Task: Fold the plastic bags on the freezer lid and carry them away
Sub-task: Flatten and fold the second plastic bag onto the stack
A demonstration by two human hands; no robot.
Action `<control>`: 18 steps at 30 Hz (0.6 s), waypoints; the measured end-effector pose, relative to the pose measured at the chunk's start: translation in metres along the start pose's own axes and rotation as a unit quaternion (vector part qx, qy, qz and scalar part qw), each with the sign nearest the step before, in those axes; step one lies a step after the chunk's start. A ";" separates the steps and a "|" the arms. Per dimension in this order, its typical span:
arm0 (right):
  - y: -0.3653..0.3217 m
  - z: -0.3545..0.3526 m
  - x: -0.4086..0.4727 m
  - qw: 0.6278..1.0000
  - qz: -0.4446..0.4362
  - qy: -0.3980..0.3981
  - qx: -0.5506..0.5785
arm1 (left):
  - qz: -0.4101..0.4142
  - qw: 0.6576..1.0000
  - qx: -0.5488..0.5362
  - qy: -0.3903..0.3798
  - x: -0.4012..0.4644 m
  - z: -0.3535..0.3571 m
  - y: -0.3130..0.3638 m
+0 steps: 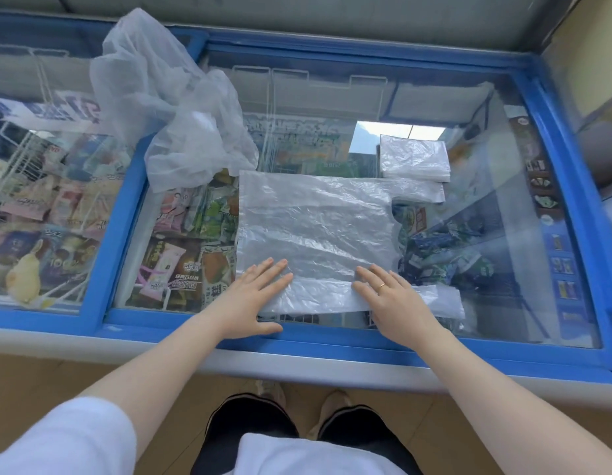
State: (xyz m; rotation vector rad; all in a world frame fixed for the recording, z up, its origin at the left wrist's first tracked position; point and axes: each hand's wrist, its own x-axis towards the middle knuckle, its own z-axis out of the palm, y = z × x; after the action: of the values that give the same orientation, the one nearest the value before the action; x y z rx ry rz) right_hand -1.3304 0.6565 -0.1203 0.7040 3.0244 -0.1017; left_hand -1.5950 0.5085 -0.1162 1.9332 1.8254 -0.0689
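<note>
A clear plastic bag (314,228) lies spread flat on the glass freezer lid (503,234), its two handles pointing right. My left hand (253,296) presses flat on the bag's near left corner, fingers straight. Flat on the near edge too, my right hand (393,296), with a ring on one finger, rests by the lower handle. A small folded bag (414,157) sits behind the flat one at the right. A heap of crumpled clear bags (174,97) stands at the back left.
The freezer has a blue frame (133,207) and sliding glass panes, with packaged ice creams visible beneath. A grey rim (297,365) runs along the front edge. My legs and shoes stand on the tan floor below.
</note>
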 end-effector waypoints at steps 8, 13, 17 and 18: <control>0.016 -0.054 0.022 0.924 0.247 -0.046 0.287 | -0.056 0.995 -0.068 0.044 -0.004 -0.031 0.016; 0.011 -0.107 0.029 0.958 0.154 -0.162 0.182 | -0.074 0.974 -0.156 0.146 -0.010 -0.063 0.014; -0.001 -0.129 0.050 0.987 0.027 -0.159 0.029 | -0.064 0.914 -0.359 0.177 -0.014 -0.100 0.012; -0.001 -0.132 0.059 0.986 0.027 -0.159 0.036 | -0.076 0.899 -0.394 0.178 -0.014 -0.104 0.009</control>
State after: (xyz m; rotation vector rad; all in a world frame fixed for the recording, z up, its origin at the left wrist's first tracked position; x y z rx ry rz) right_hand -1.3857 0.6912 0.0086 0.6999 2.7064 -0.2944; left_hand -1.6176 0.5343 -0.0167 1.2660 1.8073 0.8905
